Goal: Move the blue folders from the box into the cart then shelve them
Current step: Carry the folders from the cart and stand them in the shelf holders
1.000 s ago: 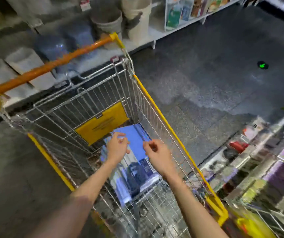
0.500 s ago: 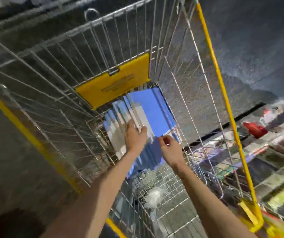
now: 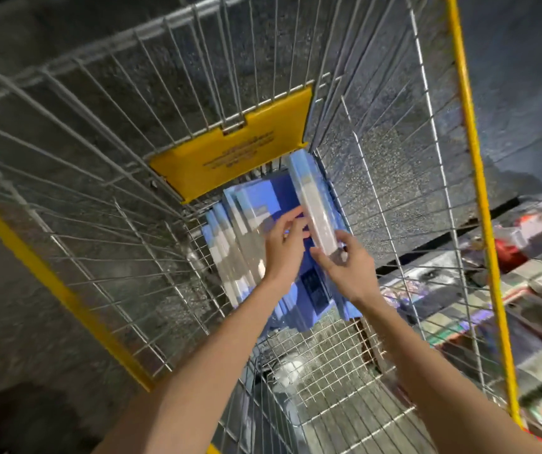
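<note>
both our hands are down in the wire cart, where the blue folders lie fanned on its floor below a yellow flap. our right hand grips one folder tipped on edge; our left hand rests fingers on the stack beside it.

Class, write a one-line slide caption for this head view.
Right hand grips one blue folder in the cart; left hand rests on the stack.
</note>
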`<state>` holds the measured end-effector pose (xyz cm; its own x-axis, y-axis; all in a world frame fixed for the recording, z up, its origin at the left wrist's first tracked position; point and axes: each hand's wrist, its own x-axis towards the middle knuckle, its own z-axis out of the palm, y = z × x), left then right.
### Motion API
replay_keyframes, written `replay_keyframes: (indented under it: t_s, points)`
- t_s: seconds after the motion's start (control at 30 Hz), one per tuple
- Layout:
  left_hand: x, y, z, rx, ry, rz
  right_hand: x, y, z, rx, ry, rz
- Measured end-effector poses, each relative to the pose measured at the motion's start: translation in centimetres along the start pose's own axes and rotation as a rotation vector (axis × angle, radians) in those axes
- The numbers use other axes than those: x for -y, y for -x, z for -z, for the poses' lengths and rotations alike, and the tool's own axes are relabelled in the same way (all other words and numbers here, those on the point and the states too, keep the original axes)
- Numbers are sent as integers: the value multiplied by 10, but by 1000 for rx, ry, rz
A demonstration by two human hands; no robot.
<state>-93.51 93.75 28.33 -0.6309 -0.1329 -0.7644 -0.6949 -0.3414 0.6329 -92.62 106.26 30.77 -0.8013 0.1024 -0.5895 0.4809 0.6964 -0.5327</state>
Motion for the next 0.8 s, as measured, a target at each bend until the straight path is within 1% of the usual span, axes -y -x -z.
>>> replay_keyframes:
  t_s: [0.07, 0.2, 0.3, 0.47, 0.57, 0.63, 0.67, 0.73, 0.8]
  points:
    - [-8, 0, -8, 66, 9, 2, -2, -9, 8, -39, 52, 34]
    - [-23, -2, -28, 166, -6, -2, -9, -30, 27, -66, 358, 51]
    - [-28, -4, -33, 144, 14, -2, -7, -42, 36, -52, 437, 4]
    - [-36, -2, -23, 119, -36, 94, 4, -33, 48, -49, 483, 47]
    - [-52, 16, -28, 201, -84, 181, 11, -9, 54, -90, 373, 113]
    - [-66, 34, -35, 252, -113, 162, 18, 10, 58, -99, 255, 171]
    - [-69, 40, -40, 253, -126, 121, 23, 19, 60, -64, 155, 191]
    - [-74, 56, -44, 261, -110, 77, 35, 39, 67, 61, -114, 232]
    - [-68, 62, -46, 257, -87, 86, 45, 53, 76, 169, -330, 227]
